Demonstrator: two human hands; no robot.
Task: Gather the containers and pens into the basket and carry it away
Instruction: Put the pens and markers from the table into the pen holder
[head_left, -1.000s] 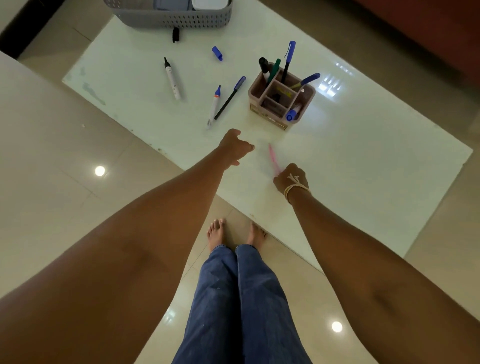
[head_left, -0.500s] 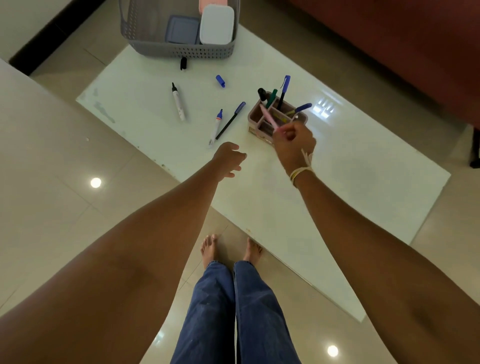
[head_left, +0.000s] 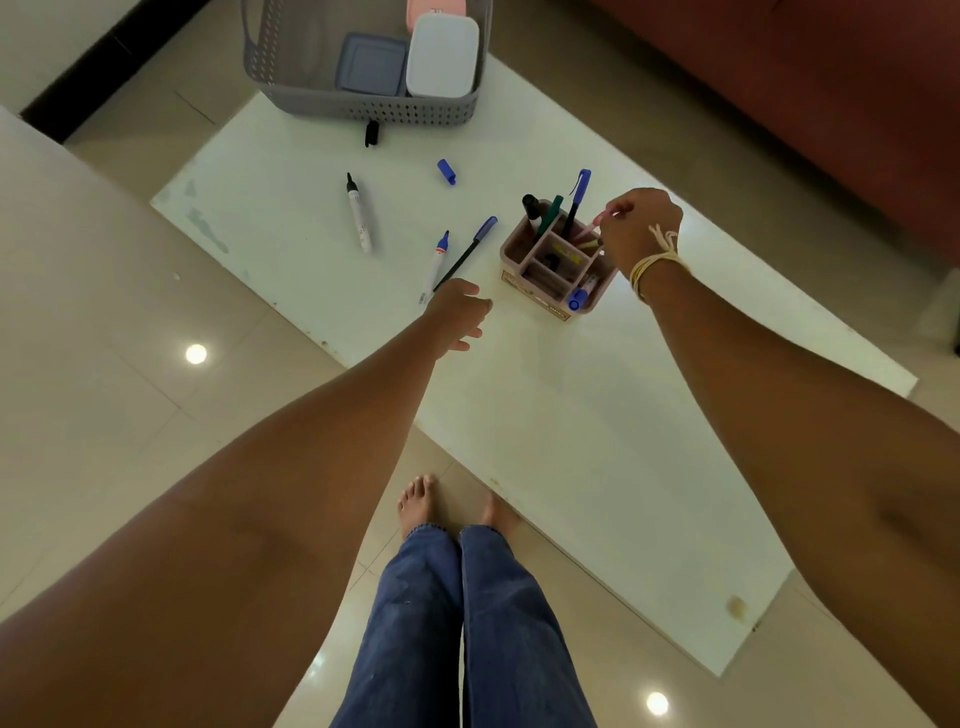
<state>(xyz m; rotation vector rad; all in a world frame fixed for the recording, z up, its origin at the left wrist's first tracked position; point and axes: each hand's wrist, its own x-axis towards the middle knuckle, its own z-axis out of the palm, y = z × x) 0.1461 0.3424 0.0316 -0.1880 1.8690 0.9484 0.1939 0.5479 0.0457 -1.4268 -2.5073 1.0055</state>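
Observation:
A grey perforated basket (head_left: 363, 106) stands at the table's far end with a white container (head_left: 441, 54) and a grey-blue container (head_left: 371, 65) inside. A pink pen holder (head_left: 558, 262) holds several pens. My right hand (head_left: 639, 228) is over its far right side, pinching a pink pen (head_left: 592, 228) whose tip points down into a compartment. My left hand (head_left: 460, 317) hovers with fingers apart and nothing in it, just near the ends of a blue-capped marker (head_left: 435, 265) and a black pen with a blue cap (head_left: 467, 252). A black-tipped white marker (head_left: 358, 213) lies further left.
A loose blue cap (head_left: 447, 171) and a black cap (head_left: 371, 132) lie near the basket. The white low table (head_left: 597, 415) sits on a glossy tiled floor; a dark red sofa (head_left: 831, 93) runs along the far right. My bare feet stand at the near edge.
My right hand lifted the pink pen off the table and carried it to the far side of the pen holder, tip lowering in. My left hand drifted toward the loose pens.

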